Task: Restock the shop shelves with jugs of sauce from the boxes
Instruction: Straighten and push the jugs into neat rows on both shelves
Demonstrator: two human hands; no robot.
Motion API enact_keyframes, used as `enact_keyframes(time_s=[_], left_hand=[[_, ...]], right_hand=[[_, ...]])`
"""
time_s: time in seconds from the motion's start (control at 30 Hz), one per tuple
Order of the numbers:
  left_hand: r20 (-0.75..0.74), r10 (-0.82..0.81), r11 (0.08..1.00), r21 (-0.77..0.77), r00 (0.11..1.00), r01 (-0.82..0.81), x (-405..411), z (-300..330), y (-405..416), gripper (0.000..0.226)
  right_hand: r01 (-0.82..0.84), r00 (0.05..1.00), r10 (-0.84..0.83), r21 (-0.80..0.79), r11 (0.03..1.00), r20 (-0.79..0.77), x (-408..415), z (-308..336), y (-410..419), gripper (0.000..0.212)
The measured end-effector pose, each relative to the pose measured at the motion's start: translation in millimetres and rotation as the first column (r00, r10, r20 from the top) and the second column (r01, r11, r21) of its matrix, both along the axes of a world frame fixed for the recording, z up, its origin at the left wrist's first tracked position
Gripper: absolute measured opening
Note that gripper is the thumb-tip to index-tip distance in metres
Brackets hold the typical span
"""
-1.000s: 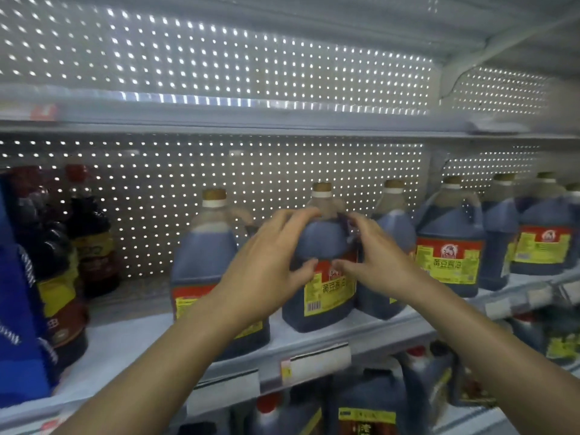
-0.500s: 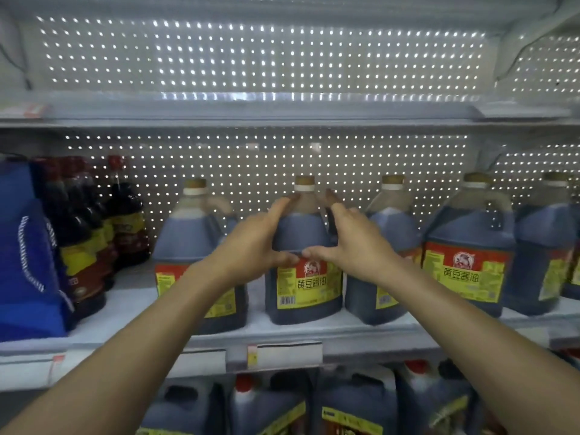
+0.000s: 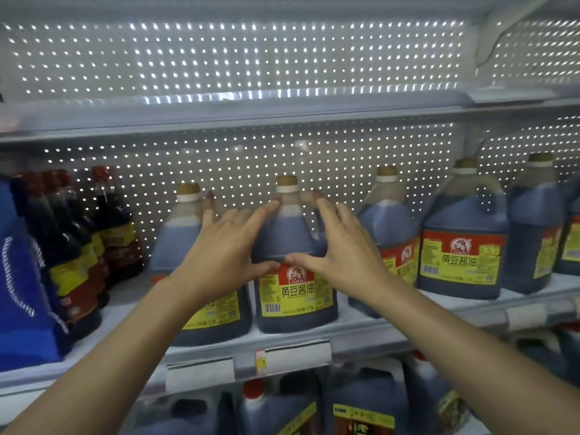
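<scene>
A person's left hand [image 3: 219,259] and right hand [image 3: 342,252] flank the middle jug [image 3: 295,277], fingers now spread straighter than a moment ago.

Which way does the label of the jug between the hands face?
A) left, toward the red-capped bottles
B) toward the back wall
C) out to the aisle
C: the jug between the left hand and right hand shows its red and yellow label squarely to the camera.
</scene>
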State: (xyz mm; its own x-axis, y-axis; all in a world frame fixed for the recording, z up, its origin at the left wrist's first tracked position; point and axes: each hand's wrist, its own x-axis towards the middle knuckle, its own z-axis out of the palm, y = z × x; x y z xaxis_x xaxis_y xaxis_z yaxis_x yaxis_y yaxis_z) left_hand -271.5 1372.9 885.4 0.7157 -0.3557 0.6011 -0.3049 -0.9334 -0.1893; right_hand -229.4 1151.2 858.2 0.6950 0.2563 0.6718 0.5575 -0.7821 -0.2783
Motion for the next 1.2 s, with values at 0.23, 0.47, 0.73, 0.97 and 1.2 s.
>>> enact_keyframes(time_s=[0.23,0.47,0.73,0.97,1.2], left_hand=[[0.220,-0.361,0.911,-0.126,0.906,0.393,1.8,2.7,-34.7,0.053],[0.069,-0.351,0.936,-0.007,0.934,0.353,32.8,0.7,-128.6,0.077],[-0.075,-0.090,0.994,-0.070,0.993,0.085,66.2,-3.9,-188.4,0.101],[-0.116,-0.038,0.999,-0.037,0.992,0.034,57.5,3.7,-168.6,0.104],[-0.082,-0.035,0.997,0.065,0.996,0.040,48.6,6.5,-151.1,0.107]], right_hand=[[-0.030,0.996,0.019,0.130,0.991,0.084,-19.9,3.3,-56.2,0.062],[0.126,0.992,-0.125,0.065,0.990,-0.028,6.0,14.0,-141.7,0.090],[-0.080,0.952,0.056,-0.066,0.995,-0.300,68.6,14.8,-171.9,0.086],[-0.198,0.963,0.195,0.002,0.980,-0.184,78.4,2.5,-170.9,0.129],[-0.172,0.978,0.178,0.067,0.983,-0.104,57.6,-5.0,-160.2,0.127]])
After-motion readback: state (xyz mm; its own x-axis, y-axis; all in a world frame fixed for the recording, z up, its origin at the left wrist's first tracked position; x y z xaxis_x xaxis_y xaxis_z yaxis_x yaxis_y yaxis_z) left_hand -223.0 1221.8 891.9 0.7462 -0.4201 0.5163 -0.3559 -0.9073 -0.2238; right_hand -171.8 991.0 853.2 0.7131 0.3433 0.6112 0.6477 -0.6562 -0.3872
